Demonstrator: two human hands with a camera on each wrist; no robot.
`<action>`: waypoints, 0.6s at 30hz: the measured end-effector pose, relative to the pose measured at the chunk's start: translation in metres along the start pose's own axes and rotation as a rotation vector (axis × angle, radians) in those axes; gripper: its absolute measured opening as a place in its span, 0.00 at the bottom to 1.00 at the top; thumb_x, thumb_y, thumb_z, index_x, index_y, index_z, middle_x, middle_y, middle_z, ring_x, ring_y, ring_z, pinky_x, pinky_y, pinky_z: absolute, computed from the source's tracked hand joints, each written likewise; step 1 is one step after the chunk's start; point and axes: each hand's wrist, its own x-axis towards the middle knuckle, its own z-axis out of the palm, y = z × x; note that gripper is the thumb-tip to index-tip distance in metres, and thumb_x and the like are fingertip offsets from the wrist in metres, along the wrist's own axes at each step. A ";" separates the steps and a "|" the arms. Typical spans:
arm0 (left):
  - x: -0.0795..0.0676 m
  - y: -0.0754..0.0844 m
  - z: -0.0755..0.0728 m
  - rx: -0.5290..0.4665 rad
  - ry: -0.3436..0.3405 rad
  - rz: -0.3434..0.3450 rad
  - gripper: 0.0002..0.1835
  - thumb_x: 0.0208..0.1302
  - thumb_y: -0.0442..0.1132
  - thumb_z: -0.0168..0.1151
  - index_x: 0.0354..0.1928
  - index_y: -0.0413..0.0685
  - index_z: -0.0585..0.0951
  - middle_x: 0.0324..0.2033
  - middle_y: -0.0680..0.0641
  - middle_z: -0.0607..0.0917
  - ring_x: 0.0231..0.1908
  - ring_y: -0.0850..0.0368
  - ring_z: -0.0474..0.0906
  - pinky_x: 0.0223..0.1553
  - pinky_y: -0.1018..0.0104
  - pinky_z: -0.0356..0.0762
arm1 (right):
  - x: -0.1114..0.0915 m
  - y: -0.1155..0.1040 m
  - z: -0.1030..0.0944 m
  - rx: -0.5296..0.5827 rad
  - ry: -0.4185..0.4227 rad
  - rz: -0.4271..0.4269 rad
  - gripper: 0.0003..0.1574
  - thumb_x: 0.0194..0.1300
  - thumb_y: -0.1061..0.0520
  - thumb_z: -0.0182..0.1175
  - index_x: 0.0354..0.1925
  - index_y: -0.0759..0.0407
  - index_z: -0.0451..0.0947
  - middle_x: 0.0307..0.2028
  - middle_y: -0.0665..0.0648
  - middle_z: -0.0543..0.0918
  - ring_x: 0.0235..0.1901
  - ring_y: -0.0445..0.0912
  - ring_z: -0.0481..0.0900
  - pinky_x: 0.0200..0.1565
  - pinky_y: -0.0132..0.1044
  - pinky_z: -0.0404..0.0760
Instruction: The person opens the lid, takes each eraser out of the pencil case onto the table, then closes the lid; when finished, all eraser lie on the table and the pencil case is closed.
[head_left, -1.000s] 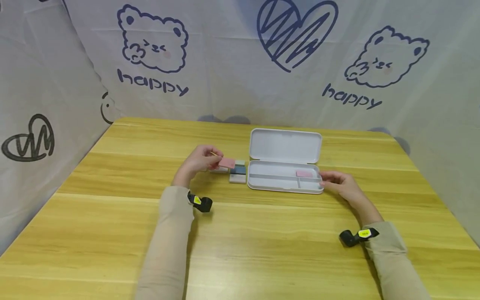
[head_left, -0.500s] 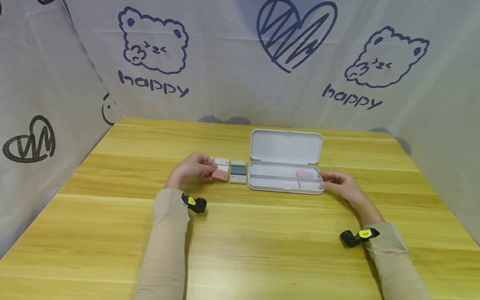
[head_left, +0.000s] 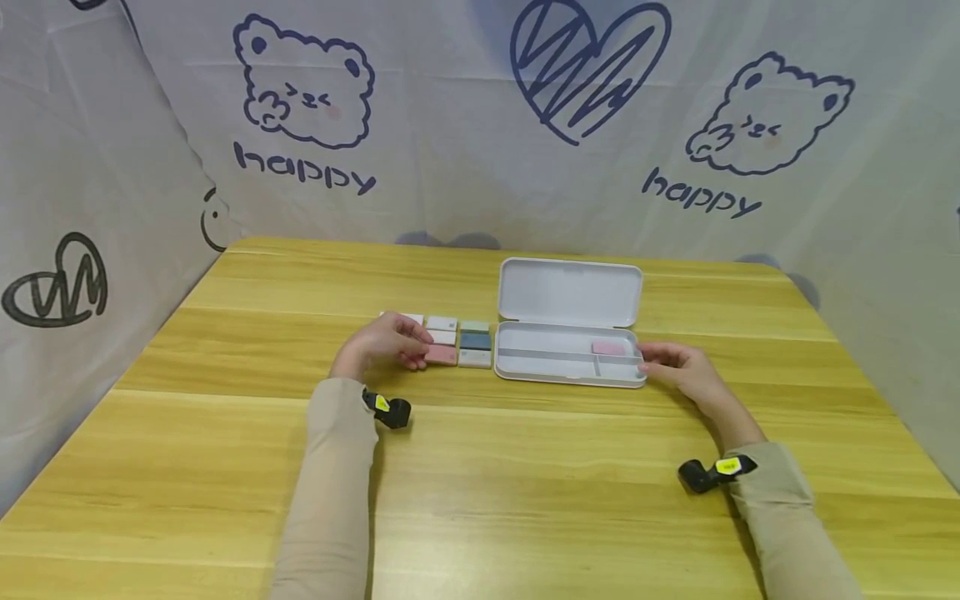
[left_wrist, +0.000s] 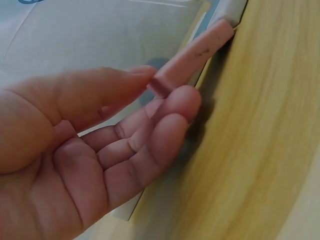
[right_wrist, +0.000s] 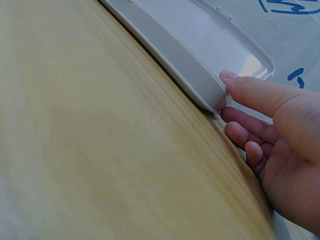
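Note:
My left hand [head_left: 382,343] pinches one end of a pink eraser [head_left: 441,356] between thumb and fingertips. In the left wrist view this eraser [left_wrist: 200,56] slants away from the fingers, close over the table. It lines up with white erasers [head_left: 442,322] behind it and a whitish eraser [head_left: 474,358] to its right. At the other side my right hand [head_left: 678,368] grips the right end of an open white pencil case [head_left: 540,340], thumb on the rim and fingers outside. A lighter pink eraser [head_left: 611,348] lies in its rear compartment.
A green eraser [head_left: 474,326] and a blue eraser [head_left: 476,341] lie beside the case's left end. Another white eraser [head_left: 411,318] is partly hidden behind the left hand. The case's lid [head_left: 570,292] stands raised at the back. A drawn-on white cloth [head_left: 450,167] hangs behind the table.
My left hand has brought the pink eraser left and toward me, from over the other erasers down to the front of the white ones. The right hand has stayed on the pencil case.

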 end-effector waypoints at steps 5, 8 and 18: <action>-0.001 0.000 -0.001 0.005 0.007 -0.016 0.11 0.59 0.25 0.53 0.43 0.25 0.74 0.29 0.40 0.80 0.26 0.55 0.78 0.31 0.65 0.78 | 0.001 0.001 0.000 -0.007 -0.001 -0.001 0.27 0.57 0.60 0.61 0.51 0.75 0.69 0.40 0.51 0.79 0.35 0.35 0.72 0.36 0.24 0.71; -0.002 0.000 -0.003 -0.008 0.007 -0.013 0.12 0.59 0.25 0.53 0.44 0.24 0.74 0.31 0.39 0.80 0.27 0.55 0.79 0.32 0.64 0.78 | 0.001 0.001 -0.001 -0.015 -0.002 -0.002 0.26 0.57 0.60 0.61 0.51 0.75 0.70 0.40 0.52 0.79 0.35 0.35 0.72 0.36 0.24 0.71; -0.006 0.001 -0.009 0.067 0.030 -0.022 0.13 0.60 0.28 0.54 0.46 0.27 0.74 0.38 0.36 0.79 0.31 0.53 0.79 0.36 0.62 0.77 | -0.001 -0.001 -0.001 0.001 0.004 -0.002 0.27 0.57 0.60 0.61 0.51 0.75 0.69 0.37 0.45 0.79 0.34 0.35 0.72 0.36 0.24 0.71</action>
